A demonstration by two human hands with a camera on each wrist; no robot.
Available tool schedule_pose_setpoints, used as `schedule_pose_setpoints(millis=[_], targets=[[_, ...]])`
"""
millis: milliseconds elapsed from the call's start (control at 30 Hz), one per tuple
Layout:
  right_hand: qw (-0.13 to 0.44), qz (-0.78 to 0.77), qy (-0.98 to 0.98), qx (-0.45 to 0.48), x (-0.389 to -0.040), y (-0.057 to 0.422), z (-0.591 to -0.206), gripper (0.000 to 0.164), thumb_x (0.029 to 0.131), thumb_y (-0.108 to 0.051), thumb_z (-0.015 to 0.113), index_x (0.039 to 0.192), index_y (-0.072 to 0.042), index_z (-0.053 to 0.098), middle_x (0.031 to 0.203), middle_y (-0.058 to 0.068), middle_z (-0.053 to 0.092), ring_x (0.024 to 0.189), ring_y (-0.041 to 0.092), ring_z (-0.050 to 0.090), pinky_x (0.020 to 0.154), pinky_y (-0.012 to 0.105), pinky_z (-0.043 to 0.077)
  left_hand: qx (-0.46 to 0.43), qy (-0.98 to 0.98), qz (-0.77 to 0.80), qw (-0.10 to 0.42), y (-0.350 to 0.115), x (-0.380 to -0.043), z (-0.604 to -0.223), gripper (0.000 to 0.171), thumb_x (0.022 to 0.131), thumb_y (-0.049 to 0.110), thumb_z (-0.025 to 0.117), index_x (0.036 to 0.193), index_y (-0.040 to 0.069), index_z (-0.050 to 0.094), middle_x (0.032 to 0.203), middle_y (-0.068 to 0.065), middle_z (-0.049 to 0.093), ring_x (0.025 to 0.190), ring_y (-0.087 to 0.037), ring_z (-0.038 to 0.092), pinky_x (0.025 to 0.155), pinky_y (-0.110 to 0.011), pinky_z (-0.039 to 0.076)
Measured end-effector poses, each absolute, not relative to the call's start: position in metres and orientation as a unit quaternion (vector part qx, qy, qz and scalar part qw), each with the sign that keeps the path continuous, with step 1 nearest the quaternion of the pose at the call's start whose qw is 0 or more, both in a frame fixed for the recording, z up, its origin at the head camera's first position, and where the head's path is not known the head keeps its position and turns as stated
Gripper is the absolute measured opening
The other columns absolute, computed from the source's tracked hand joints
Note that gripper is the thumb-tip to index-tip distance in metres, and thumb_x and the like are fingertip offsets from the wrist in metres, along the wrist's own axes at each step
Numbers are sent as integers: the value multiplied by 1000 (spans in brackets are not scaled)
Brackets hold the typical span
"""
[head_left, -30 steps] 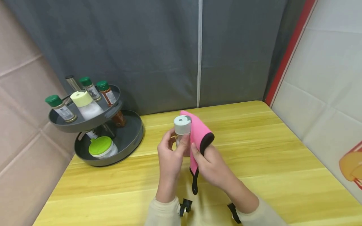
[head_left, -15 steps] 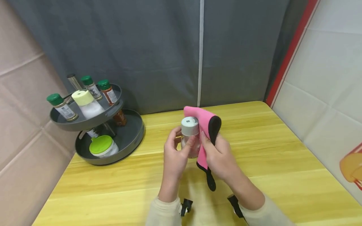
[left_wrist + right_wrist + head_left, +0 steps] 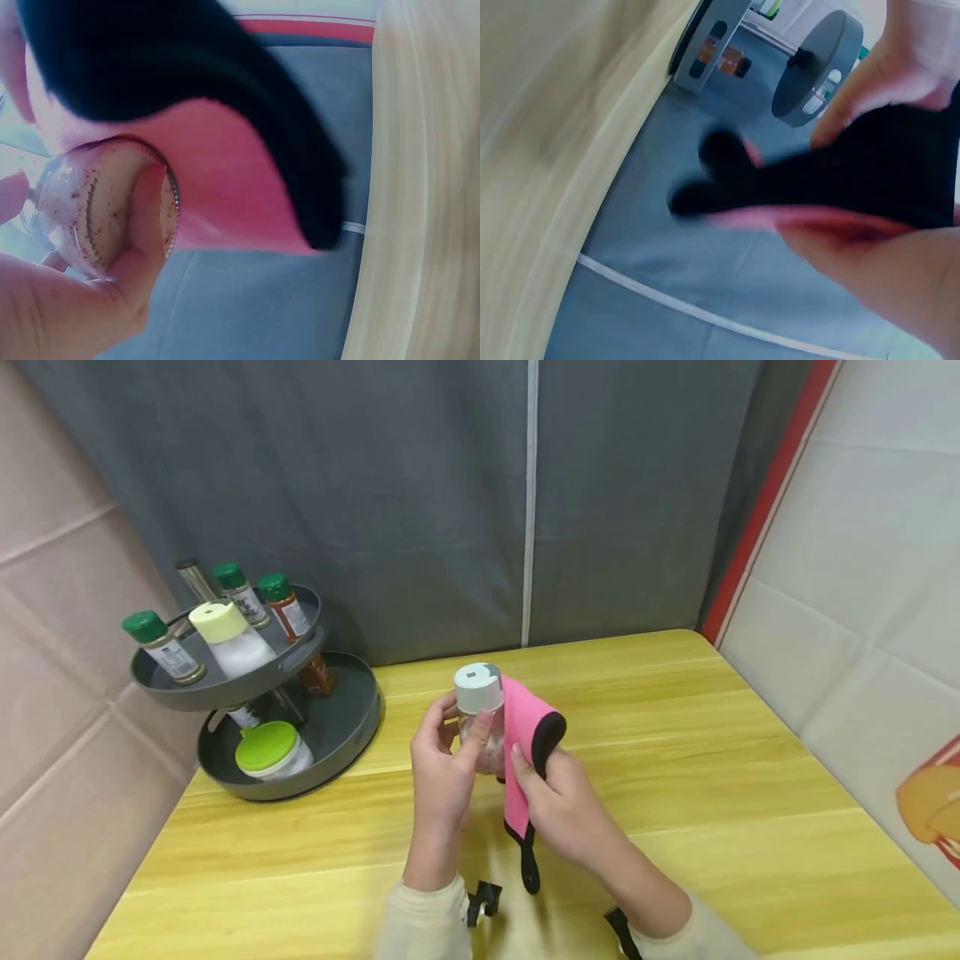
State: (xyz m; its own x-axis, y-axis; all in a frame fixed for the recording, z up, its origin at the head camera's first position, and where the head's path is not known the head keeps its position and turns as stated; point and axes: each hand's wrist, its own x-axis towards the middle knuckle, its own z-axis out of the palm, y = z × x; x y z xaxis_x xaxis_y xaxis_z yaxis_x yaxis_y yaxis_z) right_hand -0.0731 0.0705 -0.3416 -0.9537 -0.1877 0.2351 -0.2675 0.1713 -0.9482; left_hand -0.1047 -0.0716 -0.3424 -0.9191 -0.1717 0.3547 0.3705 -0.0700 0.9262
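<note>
My left hand (image 3: 438,781) grips a clear seasoning jar (image 3: 480,693) with a whitish cap, holding it upright above the table, thumb across its near side. In the left wrist view, reddish specks dot the inside of the jar (image 3: 71,210). Pinched in my right hand (image 3: 566,810) is a pink cloth (image 3: 521,718) with black trim and a black hanging loop. The cloth lies along the jar's right side, its loop dangling below. Close in the right wrist view, the cloth's black trim (image 3: 840,172) is blurred between thumb and fingers.
A grey two-tier rack (image 3: 360,727) stands at the left of the wooden table (image 3: 712,793). Green-capped spice bottles and a yellow-capped shaker (image 3: 232,639) occupy its top tier; a green-lidded tub (image 3: 270,752) sits below. A grey curtain (image 3: 420,527) hangs behind.
Both hands, with jar and cloth, shifted right and then back left. The cloth's top edge, earlier above the jar's cap, now sits lower beside it. Both grips have stayed.
</note>
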Motion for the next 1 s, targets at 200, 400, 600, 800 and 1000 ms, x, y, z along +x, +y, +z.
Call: schedule_pose_setpoints(millis=[200, 400, 600, 800, 1000], targets=[[-20, 645, -755, 115, -80, 81, -328, 34, 109, -23, 43, 130, 2, 54, 103, 19, 63, 89, 27, 64, 78, 38, 55, -88, -651, -736, 164, -69, -106, -343, 41, 93, 17, 74, 133, 11, 63, 125, -9, 60, 109, -29, 56, 90, -44, 50], [89, 635, -753, 149, -77, 82, -307, 38, 109, -23, 46, 143, -8, 48, 112, 14, 57, 104, 26, 54, 86, 42, 46, -93, -659, -732, 145, -60, -105, -346, 41, 93, 20, 75, 132, 11, 65, 123, -9, 61, 109, -29, 57, 87, -42, 51], [204, 588, -750, 226, -69, 70, -313, 45, 104, -11, 54, 148, -7, 45, 108, 12, 57, 85, 18, 58, 71, 31, 52, -86, -649, -742, 148, -58, -103, -346, 41, 91, 20, 77, 129, 14, 66, 123, -8, 60, 111, -28, 56, 87, -42, 55], [178, 542, -795, 205, -65, 61, -332, 26, 106, -20, 53, 128, -7, 57, 78, 3, 51, 59, 12, 52, 56, 29, 49, -69, -628, -754, 181, -62, -102, -343, 38, 90, 16, 78, 126, 10, 66, 117, -11, 60, 103, -28, 54, 79, -35, 54], [70, 573, -801, 157, -65, 65, -339, 23, 107, -21, 50, 122, -5, 60, 80, 7, 57, 67, 17, 57, 61, 32, 53, -60, -631, -747, 198, -70, -103, -343, 40, 91, 17, 77, 128, 9, 65, 120, -11, 59, 108, -29, 54, 86, -42, 51]])
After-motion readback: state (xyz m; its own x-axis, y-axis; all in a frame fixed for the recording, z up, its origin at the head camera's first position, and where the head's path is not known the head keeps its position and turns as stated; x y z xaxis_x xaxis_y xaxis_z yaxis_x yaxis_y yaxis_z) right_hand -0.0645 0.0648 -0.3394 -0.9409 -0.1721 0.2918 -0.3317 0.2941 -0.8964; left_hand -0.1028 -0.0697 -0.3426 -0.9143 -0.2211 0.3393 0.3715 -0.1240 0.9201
